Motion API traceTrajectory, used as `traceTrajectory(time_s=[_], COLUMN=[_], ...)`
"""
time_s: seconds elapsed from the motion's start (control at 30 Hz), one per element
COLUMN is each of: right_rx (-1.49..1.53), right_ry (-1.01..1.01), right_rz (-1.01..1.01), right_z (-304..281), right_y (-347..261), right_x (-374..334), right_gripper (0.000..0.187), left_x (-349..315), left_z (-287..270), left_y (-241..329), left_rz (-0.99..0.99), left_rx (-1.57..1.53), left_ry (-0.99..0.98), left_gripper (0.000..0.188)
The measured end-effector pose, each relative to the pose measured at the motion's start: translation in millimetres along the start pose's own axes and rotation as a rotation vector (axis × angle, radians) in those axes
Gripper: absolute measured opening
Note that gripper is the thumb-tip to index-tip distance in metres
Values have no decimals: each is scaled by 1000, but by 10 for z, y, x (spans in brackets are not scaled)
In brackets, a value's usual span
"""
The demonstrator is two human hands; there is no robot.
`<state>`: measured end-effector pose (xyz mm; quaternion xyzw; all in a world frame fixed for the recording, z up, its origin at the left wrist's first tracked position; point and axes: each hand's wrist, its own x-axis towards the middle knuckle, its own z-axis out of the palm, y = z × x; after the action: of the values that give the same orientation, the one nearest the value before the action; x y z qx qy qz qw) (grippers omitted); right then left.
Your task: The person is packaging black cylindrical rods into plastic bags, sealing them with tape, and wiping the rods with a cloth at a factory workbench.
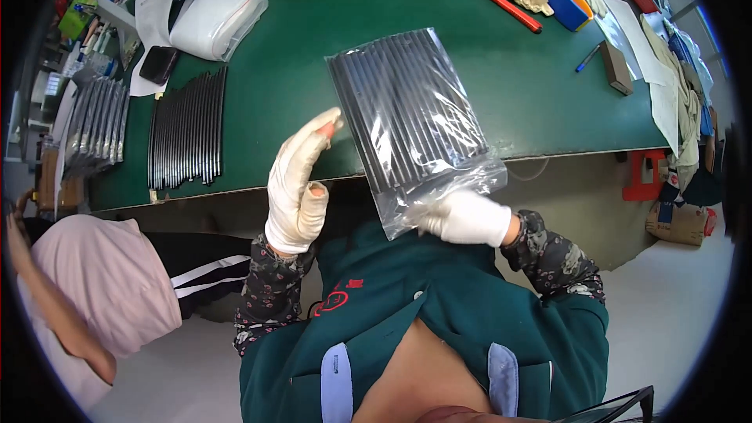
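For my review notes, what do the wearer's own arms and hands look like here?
The left hand and right hand wear white gloves. The left glove leaves the tips of the thumb and one finger uncovered; the right fingertips are too blurred to tell. Both forearms have dark sleeves with a pale floral print, below a dark green garment.

The left hand (294, 188) points upward, bare thumb tip apart from the fingers; the gloved right hand (464, 218) points leftward, its blurred fingers curled. The left forearm (274, 290) is near upright, the right forearm (551, 256) slanted.
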<state>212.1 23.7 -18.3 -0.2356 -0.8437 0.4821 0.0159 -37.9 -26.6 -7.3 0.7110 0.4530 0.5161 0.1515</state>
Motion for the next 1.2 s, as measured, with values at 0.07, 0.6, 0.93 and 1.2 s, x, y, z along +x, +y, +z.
traceTrajectory(time_s=[0.07, 0.6, 0.93, 1.2], right_rx=[291, 559, 1289, 889], right_ry=[-73, -247, 403, 657], right_rz=[-76, 90, 175, 352], right_z=[58, -122, -203, 46], right_y=[-95, -52, 410, 111], right_x=[159, 185, -521, -368], right_gripper=[26, 41, 49, 24], left_x=[-118, -400, -327, -474], left_z=[-26, 69, 420, 512], left_y=[54, 233, 153, 178], left_rz=[-42, -271, -1042, -1017], left_rx=[-27, -108, -979, -765], left_ry=[40, 157, -146, -154], left_gripper=[62, 32, 59, 33])
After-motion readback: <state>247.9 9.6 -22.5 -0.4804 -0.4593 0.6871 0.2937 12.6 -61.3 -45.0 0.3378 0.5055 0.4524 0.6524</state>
